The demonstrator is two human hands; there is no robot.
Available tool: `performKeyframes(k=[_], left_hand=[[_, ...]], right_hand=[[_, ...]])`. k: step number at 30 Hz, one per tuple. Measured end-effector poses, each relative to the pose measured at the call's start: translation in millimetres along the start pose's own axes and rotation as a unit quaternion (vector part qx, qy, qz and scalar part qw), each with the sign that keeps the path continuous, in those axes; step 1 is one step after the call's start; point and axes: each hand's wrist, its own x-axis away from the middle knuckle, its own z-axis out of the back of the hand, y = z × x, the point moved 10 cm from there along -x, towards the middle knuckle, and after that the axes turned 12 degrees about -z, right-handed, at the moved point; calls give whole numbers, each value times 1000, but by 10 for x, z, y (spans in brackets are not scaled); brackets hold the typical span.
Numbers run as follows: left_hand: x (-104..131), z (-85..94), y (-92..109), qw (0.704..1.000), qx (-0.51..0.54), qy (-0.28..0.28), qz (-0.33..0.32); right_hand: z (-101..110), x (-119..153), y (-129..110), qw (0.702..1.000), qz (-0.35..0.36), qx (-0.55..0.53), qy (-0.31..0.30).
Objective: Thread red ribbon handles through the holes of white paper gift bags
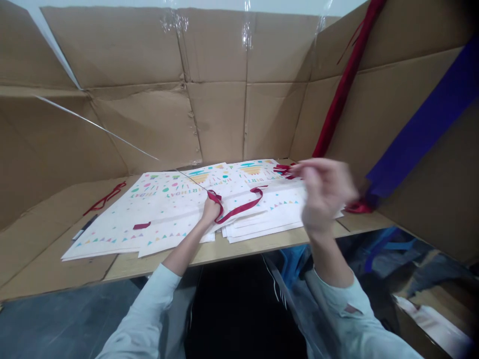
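My left hand [211,209] is closed at the middle of the table, pinching a red ribbon [239,210] and the end of a thin wire [192,180]. The ribbon curls off to the right over white printed sheets [175,205] with birthday lettering. From the hand the wire runs up and left across the cardboard. My right hand [325,192] is raised at the right and smeared by motion, so its grip is unclear. Beside its fingertips are several short red ribbon pieces [283,171]; I cannot tell whether they touch it.
Cardboard walls [217,119] enclose the table. A long red ribbon strip [342,94] and a wide blue strip [422,119] hang at the right. A marker [84,228] and a tangled red ribbon [106,198] lie left. A short red scrap [141,226] rests on the sheets.
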Motion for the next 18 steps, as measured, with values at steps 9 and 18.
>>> performKeyframes(k=[9,18], left_hand=[[-367,-356,280,994,104,-25,-34],[-317,-837,231,979,189,-82,-11]], right_hand=[[-1272,62,1861,899,-262,241,-257],[-1291,-277,2218,852,-322,268,-315]])
